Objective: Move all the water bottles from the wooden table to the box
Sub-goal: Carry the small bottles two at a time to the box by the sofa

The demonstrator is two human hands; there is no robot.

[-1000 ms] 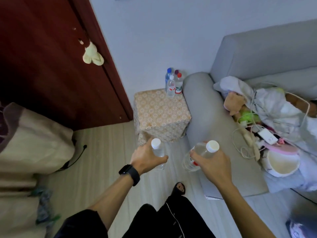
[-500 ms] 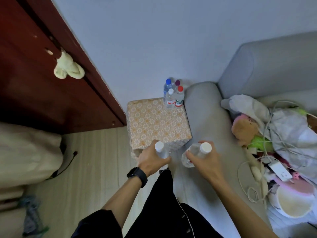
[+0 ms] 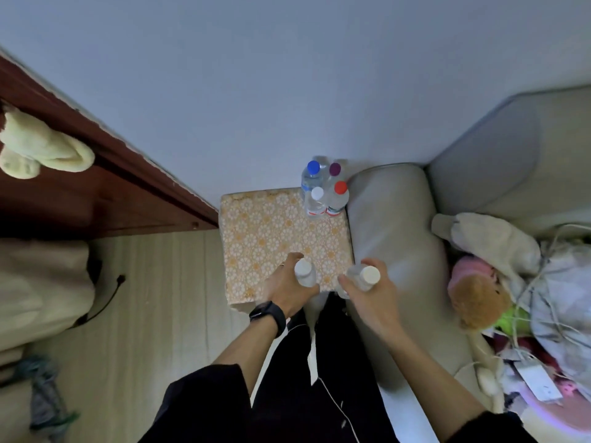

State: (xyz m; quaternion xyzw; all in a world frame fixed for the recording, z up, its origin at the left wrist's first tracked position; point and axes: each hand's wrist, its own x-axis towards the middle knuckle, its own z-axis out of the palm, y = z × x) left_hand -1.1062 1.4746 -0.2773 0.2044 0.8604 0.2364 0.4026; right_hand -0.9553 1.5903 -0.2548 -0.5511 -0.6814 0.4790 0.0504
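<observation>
A box wrapped in orange floral paper stands against the wall beside a sofa arm. Several clear water bottles with blue, purple, red and white caps stand on its far right corner. My left hand grips a white-capped bottle upright over the box's near edge. My right hand grips another white-capped bottle, tilted, just off the box's near right corner. The wooden table is out of view.
A grey sofa runs along the right, piled with plush toys, cloth and cables. A dark red door with a pale cloth on its handle is at the left. A beige bag sits on the floor.
I have come closer to the box and look more steeply down. Both hands have carried their bottles forward, and the left one is now over the box top.
</observation>
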